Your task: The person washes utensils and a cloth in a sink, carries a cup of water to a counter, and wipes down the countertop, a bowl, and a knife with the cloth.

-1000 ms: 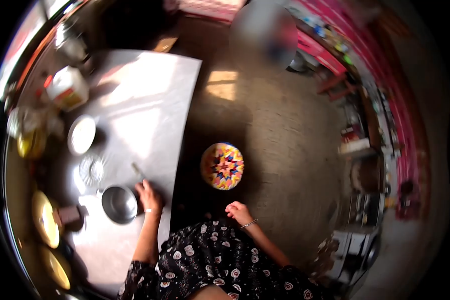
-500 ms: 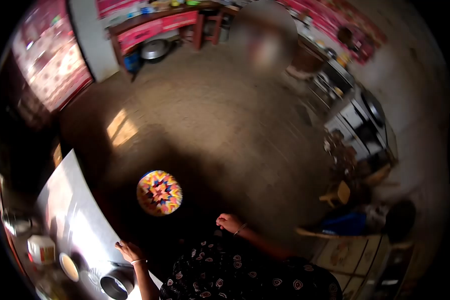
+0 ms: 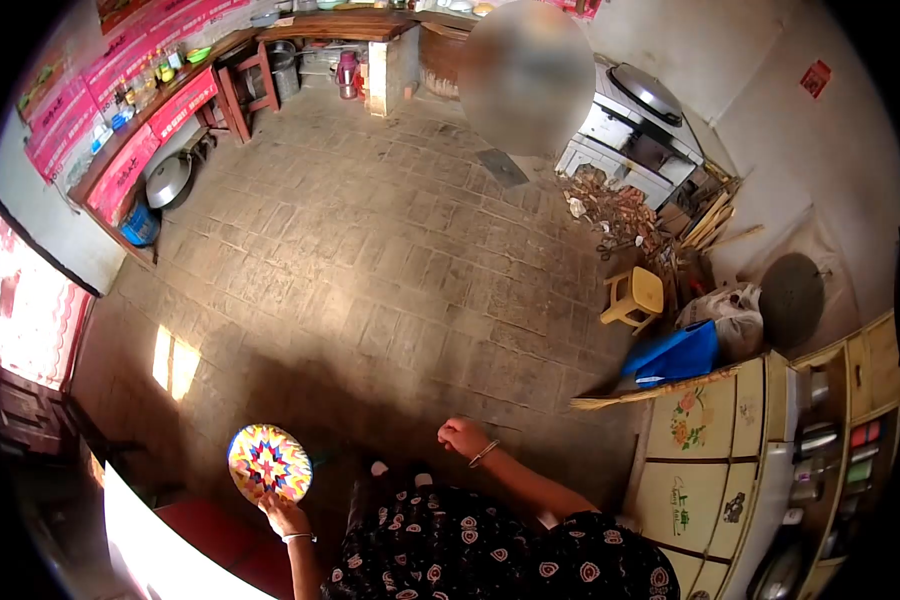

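Worn brown brick floor (image 3: pixel 400 240) here, sweeping right across the middle, and a sharp sun patch (image 3: pixel 184 368) is blazing between eight and nine o'clock! Pink printed sheets (image 3: pixel 70 120) at ten, white-tiled stove (image 3: pixel 610 128) between one and two, pale wall (image 3: pixel 785 150) at two, yellow stool (image 3: pixel 642 292) at three, cream cupboard (image 3: pixel 685 480) at four, bright white tabletop (image 3: pixel 155 540) at eight!

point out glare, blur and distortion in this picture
Head view: glare whitens the table; head view: a round patch up top is blurred; head view: table edge bows, corners go black; head view: left hand and colourful disc look fairly clear.
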